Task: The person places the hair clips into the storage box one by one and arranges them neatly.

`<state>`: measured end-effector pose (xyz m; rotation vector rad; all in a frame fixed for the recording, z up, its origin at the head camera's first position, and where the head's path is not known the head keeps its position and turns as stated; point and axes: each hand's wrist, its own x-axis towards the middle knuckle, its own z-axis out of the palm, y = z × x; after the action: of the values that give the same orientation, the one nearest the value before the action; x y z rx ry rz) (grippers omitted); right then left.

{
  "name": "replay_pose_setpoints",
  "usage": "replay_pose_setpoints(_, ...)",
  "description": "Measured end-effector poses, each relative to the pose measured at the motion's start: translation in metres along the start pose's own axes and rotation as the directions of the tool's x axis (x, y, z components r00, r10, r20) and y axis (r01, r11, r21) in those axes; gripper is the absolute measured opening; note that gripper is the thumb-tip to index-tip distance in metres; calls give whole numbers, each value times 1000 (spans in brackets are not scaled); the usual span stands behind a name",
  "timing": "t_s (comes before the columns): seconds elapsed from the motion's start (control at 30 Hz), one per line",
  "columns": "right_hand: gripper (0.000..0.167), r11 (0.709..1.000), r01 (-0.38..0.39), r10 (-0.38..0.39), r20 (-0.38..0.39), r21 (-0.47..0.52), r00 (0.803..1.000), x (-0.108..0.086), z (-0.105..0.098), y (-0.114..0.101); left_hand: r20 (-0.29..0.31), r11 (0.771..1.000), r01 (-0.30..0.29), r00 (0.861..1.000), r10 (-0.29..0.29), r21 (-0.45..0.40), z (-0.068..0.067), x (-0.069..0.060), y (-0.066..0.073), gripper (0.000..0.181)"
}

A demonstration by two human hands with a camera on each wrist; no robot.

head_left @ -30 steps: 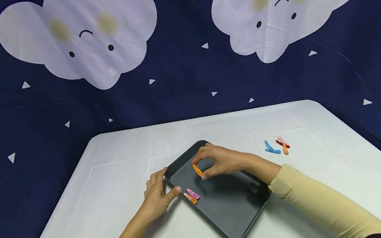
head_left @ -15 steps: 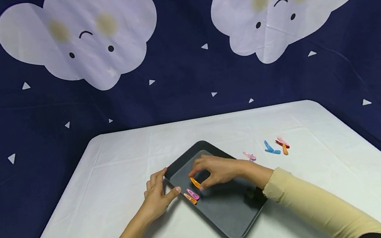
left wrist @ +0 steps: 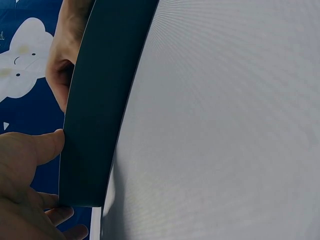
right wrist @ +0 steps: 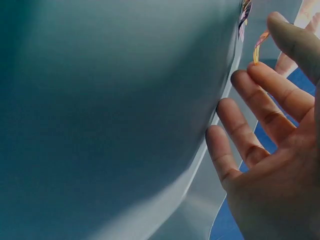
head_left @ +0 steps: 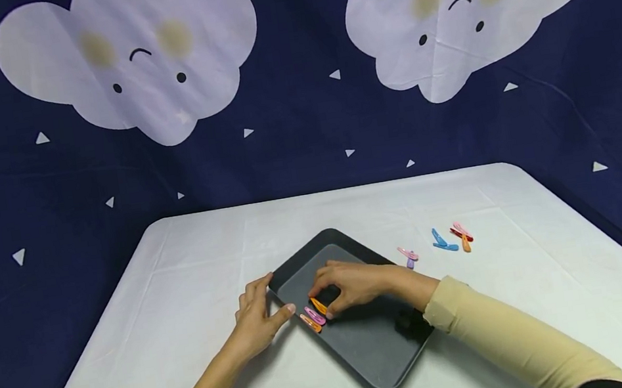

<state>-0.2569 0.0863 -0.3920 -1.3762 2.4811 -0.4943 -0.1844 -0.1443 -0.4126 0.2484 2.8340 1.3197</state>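
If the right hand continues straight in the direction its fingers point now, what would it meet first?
The right hand would probably meet the pink clip, just beyond the orange clip it pinches. Depth is unclear; slightly higher, perhaps the tray wall.

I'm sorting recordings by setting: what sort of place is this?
Probably an indoor tabletop filming set-up, though I can't be sure: a white-covered table before a dark blue cloud-print backdrop, with a grey tray on the table.
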Motion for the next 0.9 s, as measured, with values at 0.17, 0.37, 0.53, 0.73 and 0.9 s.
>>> replay_pose_setpoints(0.17, 47, 1000, -3, 3, 13, -21, 1000, 1, 2, 2, 3, 1000, 5, 1000, -5, -6, -1, -1, 2, 78)
replay_pose_setpoints(0.37, 48, 999, 19, -19, 8, -50, 1000, 3, 4, 6, 1, 1000, 8, 1000, -8, -4, -1, -2, 2, 77)
replay_pose_setpoints(0.53, 48, 998, 25, -25, 3, -60, 1000, 2, 5, 5, -6, 1000, 4, 1000, -4, 0, 0, -1, 2, 76)
replay_pose_setpoints(0.73, 47, 998, 10, -10, 4, -69, 1000, 2, 5, 1, -15, 1000, -5, 1000, 6, 10, 1, -1, 1, 76)
replay_pose_setpoints(0.9, 48, 998, 12, -12, 4, -66, 1000, 2, 5, 2, -15, 1000, -6, 1000, 6, 9, 1, -1, 1, 76)
